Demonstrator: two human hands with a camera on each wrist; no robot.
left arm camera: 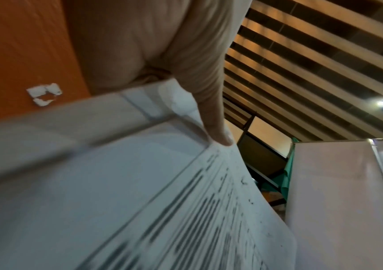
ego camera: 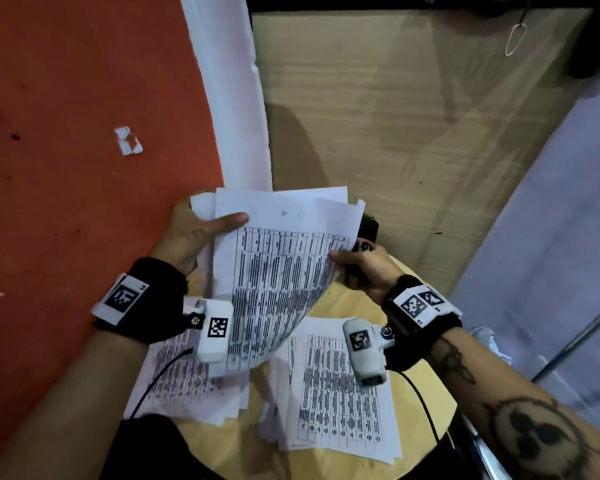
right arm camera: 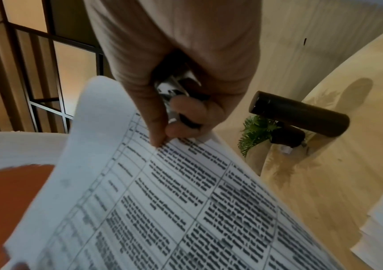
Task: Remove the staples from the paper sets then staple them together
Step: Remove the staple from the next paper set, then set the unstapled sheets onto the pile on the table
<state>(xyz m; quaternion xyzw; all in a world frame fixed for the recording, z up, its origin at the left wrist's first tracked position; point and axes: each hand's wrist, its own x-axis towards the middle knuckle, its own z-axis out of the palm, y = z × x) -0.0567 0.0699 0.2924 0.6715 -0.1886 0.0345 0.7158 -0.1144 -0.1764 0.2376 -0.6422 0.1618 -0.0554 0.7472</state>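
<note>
A set of printed table sheets [ego camera: 278,271] is held up above the round wooden table [ego camera: 354,299]. My left hand [ego camera: 201,226] grips its top left corner, with the thumb [left arm camera: 218,127] lying on the top sheet [left arm camera: 139,201]. My right hand [ego camera: 357,261] grips a black and chrome stapler [right arm camera: 176,91] in its palm. Its thumb and a finger also pinch the right edge of the paper set [right arm camera: 162,191]. Most of the stapler [ego camera: 368,230] is hidden behind the hand and the sheets.
Two more stacks of printed sheets lie on the table, one at the left [ego camera: 187,379] and one at the right [ego camera: 340,386]. A black cylinder [right arm camera: 299,113] and a small green plant [right arm camera: 255,131] stand beyond the right hand. A torn white scrap [ego camera: 129,142] sticks to the orange surface.
</note>
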